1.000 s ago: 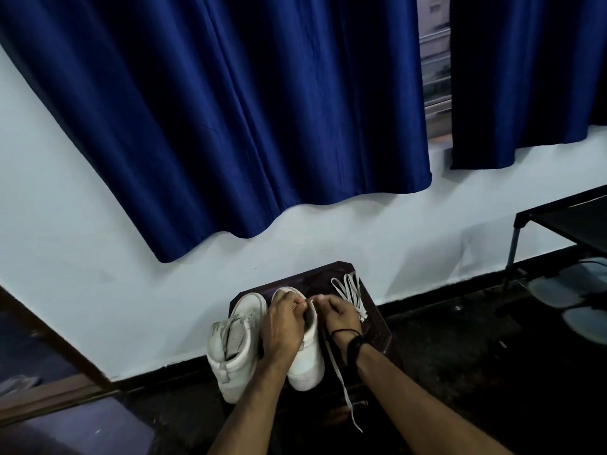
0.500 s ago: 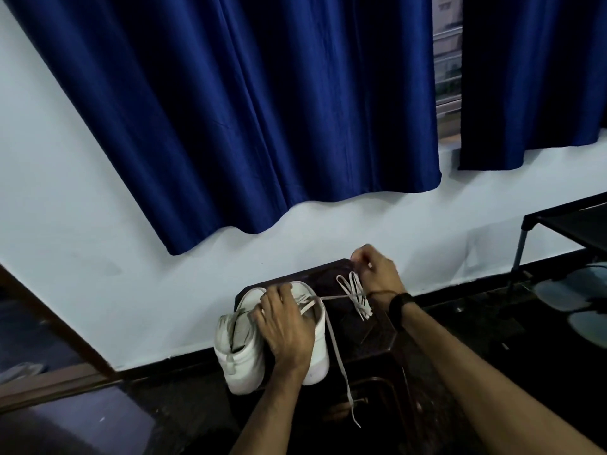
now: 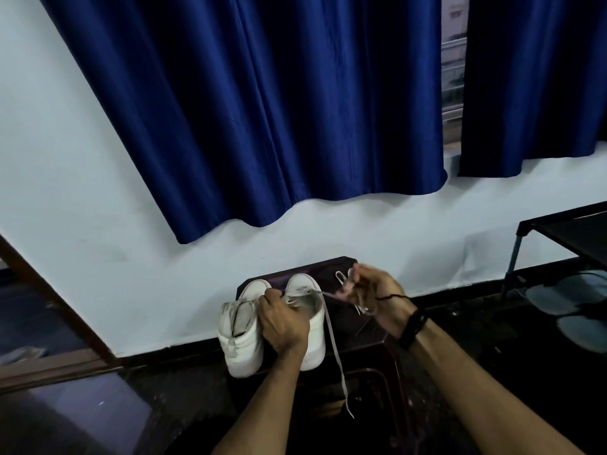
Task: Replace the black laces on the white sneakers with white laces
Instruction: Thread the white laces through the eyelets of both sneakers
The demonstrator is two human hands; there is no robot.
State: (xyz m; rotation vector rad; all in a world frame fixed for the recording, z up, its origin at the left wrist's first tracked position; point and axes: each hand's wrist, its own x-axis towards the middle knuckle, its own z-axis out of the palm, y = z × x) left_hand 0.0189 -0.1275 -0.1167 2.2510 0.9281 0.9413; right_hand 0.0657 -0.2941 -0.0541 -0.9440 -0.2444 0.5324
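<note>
Two white sneakers stand side by side on a dark wooden stool (image 3: 368,333), heels toward me. My left hand (image 3: 282,323) rests across the top of the right sneaker (image 3: 315,330), fingers curled at its lacing, beside the left sneaker (image 3: 239,343). A white lace (image 3: 331,339) runs from the right sneaker's eyelets; one end hangs down past the stool's front. My right hand (image 3: 374,297), blurred with motion, grips the other end of this lace to the right of the shoe. A second white lace (image 3: 341,277) lies bundled behind that hand. No black lace is visible.
A white wall and blue curtains (image 3: 262,110) rise behind the stool. A black metal rack (image 3: 565,231) stands at the right with pale round objects (image 3: 565,297) under it. A brown door frame (image 3: 49,310) runs along the left. The floor is dark.
My right hand left the shoe, pulled the lace out to the far right, then came back slightly toward me. My left hand stayed on the right sneaker.
</note>
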